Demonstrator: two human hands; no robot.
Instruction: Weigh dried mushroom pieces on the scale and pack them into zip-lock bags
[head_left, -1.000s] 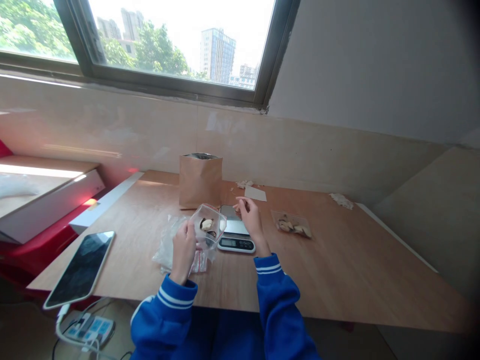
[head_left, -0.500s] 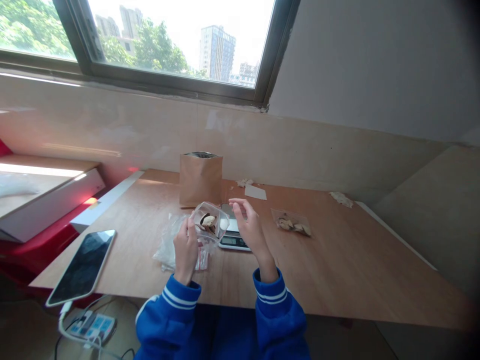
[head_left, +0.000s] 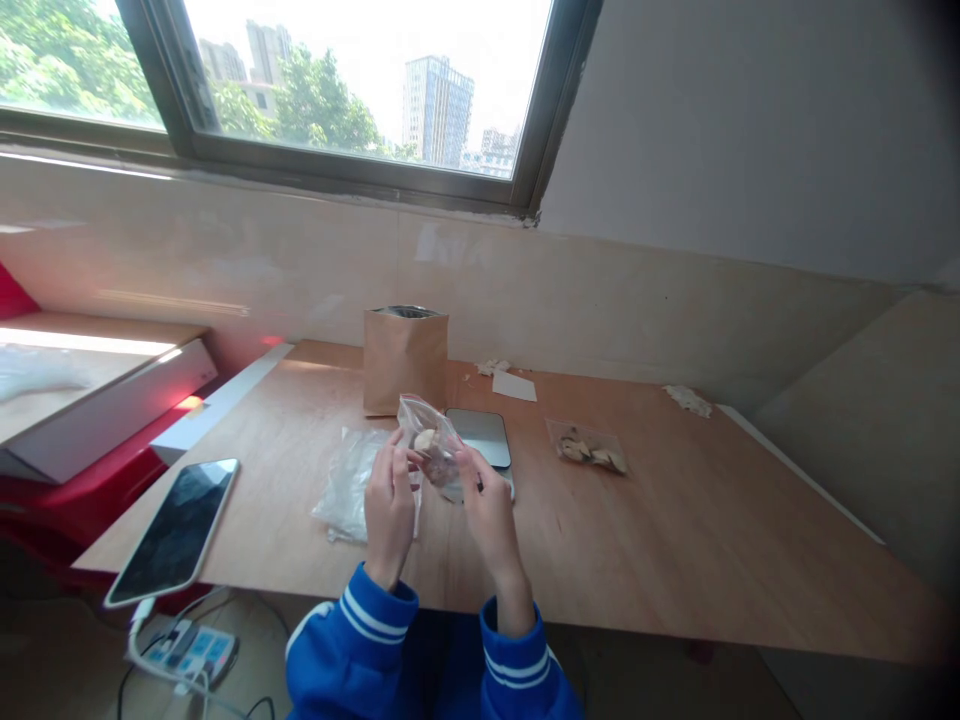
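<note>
Over the plywood table [head_left: 637,540], left hand [head_left: 388,510] and right hand [head_left: 491,522] grip a clear bag [head_left: 417,412] of pale chunks [head_left: 433,448].

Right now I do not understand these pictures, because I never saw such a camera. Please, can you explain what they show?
There is no machine here. A person wears one camera on the head, so you look down at their own two hands and blue sleeves. The left hand and the right hand together hold a small clear plastic bag with pale dried pieces inside. On the wooden table lie a digital kitchen scale, an upright brown paper bag, a crumpled clear plastic bag, another small clear bag of similar pieces, and a smartphone.
</note>
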